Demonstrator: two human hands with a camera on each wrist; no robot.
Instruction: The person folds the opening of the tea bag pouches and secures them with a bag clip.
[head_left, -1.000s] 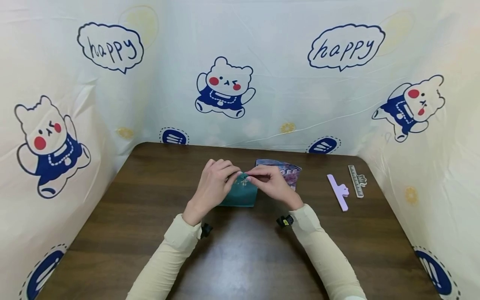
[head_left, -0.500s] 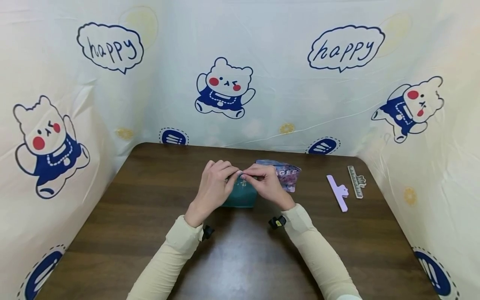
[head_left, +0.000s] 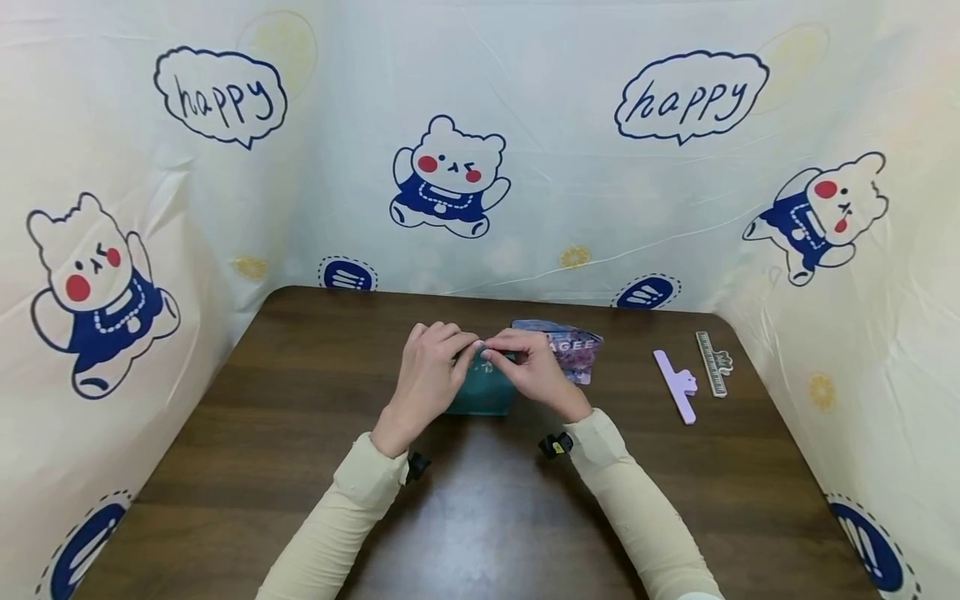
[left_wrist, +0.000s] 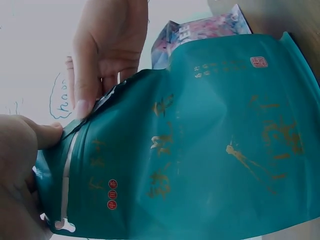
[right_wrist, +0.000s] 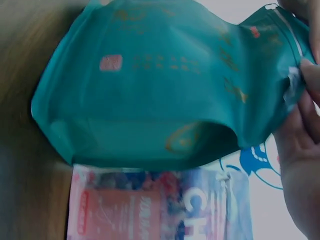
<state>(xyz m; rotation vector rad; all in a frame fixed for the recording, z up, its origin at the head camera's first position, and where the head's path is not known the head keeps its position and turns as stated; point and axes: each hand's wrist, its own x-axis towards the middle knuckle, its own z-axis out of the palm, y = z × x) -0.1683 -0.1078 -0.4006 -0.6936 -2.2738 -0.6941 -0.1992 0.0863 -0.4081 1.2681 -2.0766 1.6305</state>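
A teal tea pouch point(head_left: 480, 393) with gold writing stands upright at mid-table, its top between both hands. My left hand point(head_left: 429, 367) pinches the top edge at its left part. Opposite it, my right hand point(head_left: 536, 365) pinches the same edge, thumb and index fingertips almost meeting the left ones. Up close in the left wrist view, the pouch point(left_wrist: 210, 130) shows a pale strip point(left_wrist: 67, 165) across it just below the top. Its upper edge looks creased and torn near the right thumb. In the right wrist view, the pouch point(right_wrist: 165, 95) bulges at the base.
Behind the right hand stands a purple-pink printed bag point(head_left: 577, 358), partly covered by that hand. Farther right on the brown table point(head_left: 300, 467) lie a lilac bag clip point(head_left: 678, 387) and a clear ruler-like clip point(head_left: 712, 364). A patterned curtain point(head_left: 555, 167) surrounds the table's back and sides.
My right hand has shifted slightly left along the pouch's top edge, so its fingertips now sit beside those of the left. Over the last half second both hands stay almost still.
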